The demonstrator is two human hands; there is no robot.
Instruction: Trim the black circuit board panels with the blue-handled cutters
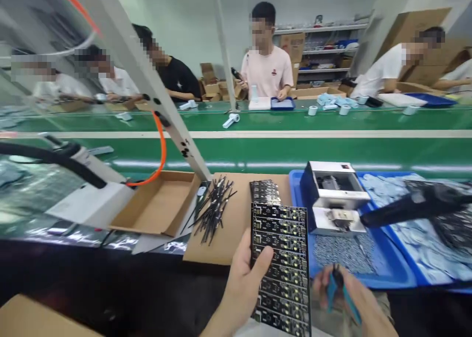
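My left hand (pixel 247 270) grips a black circuit board panel (pixel 282 268) by its left edge, thumb across the front. The panel stands nearly upright and is divided into several strips. To its right, my right hand (pixel 354 297) is closed around a pair of cutting pliers (pixel 336 290) with blue handles, a little blurred, jaws pointing up. Behind the panel, more black boards (pixel 264 191) lie on a cardboard sheet (pixel 236 224). A loose pile of thin black strips (pixel 216 209) rests left of them.
A blue tray (pixel 396 268) holds a white-and-black machine (pixel 335 199) and many small screws (pixel 342 253). Another tray of light-blue parts (pixel 416 238) is at right. An open cardboard box (pixel 158 204) sits left by a slanted metal post (pixel 165 101). Across the green conveyor (pixel 258 150), several people work.
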